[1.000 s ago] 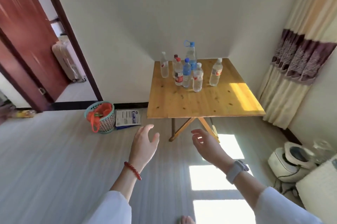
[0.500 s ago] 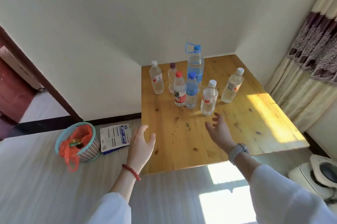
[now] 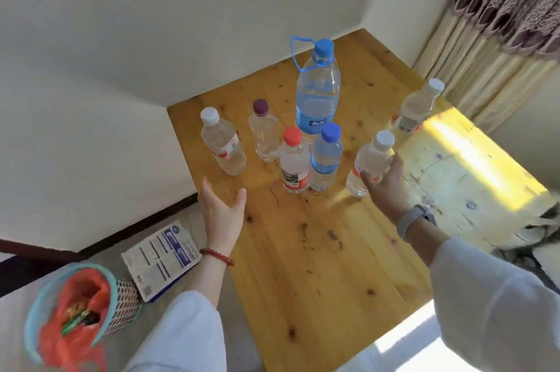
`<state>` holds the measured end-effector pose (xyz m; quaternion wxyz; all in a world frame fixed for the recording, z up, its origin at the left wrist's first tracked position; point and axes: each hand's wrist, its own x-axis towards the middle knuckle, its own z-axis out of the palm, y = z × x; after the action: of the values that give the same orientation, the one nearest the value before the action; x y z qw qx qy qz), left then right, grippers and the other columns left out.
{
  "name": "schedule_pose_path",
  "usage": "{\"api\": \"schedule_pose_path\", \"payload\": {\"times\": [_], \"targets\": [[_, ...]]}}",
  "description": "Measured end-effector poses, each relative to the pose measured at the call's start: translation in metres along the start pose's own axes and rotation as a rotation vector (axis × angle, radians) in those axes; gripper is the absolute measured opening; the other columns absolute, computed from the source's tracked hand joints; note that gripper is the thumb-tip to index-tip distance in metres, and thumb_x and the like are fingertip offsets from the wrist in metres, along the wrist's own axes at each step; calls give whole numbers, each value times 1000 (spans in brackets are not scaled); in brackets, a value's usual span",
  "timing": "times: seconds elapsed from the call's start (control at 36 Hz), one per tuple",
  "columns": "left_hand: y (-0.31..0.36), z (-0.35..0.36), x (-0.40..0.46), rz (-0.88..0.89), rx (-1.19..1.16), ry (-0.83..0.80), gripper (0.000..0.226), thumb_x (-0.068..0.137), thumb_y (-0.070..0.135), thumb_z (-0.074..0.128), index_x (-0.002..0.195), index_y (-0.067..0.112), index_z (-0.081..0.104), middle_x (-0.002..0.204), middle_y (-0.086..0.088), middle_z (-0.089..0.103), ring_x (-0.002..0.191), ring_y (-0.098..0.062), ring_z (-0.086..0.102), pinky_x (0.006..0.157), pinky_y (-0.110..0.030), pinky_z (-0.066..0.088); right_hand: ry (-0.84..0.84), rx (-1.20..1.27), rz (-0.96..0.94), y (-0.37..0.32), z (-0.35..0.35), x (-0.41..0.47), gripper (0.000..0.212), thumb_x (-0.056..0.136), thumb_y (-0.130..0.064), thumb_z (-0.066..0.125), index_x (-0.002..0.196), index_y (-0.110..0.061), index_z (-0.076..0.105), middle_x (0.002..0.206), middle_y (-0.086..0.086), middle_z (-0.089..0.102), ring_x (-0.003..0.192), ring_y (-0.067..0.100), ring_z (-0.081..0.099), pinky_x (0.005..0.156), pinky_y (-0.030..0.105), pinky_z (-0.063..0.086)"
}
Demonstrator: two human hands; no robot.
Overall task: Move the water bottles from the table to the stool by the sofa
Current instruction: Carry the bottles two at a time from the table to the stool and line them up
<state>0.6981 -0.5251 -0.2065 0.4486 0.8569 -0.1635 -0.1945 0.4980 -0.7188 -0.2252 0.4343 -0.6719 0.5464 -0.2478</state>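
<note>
Several water bottles stand on a wooden table [image 3: 303, 250]. A large blue-capped jug [image 3: 318, 93] with a blue carry loop rises at the back. In front of the jug stand a red-capped bottle [image 3: 293, 164] and a blue-capped bottle [image 3: 326, 156]. A purple-capped bottle [image 3: 264, 132] and a white-capped bottle [image 3: 223, 146] are on the left, and another white-capped bottle [image 3: 415, 111] is at the right. My right hand [image 3: 386, 187] wraps around the near white-capped bottle [image 3: 371, 159], which stands on the table. My left hand [image 3: 222, 214] hovers open over the table's left edge, below the left white-capped bottle.
A teal basket [image 3: 75, 311] with an orange bag sits on the floor at the lower left, beside a printed white packet [image 3: 160, 253]. A white wall runs behind the table. Curtains [image 3: 500, 23] hang at the right. Sunlight falls on the table's right side.
I have come closer to the table and both hands have moved forward. My right hand has reached the near white-capped bottle and closed around it. My left hand stays open.
</note>
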Motion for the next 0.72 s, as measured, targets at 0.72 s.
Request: {"api": "schedule_pose_path", "payload": {"times": [0.72], "targets": [[-13,12,-2,372,-66,-16,70,66,27,80,125,18,42,122,5,47,110,-4,45,88,-8,34,127,138,130,14,-1,-88,70,71,-40,73,121,-13,32,118,-1,45,109,18,48,90,33,43]]}}
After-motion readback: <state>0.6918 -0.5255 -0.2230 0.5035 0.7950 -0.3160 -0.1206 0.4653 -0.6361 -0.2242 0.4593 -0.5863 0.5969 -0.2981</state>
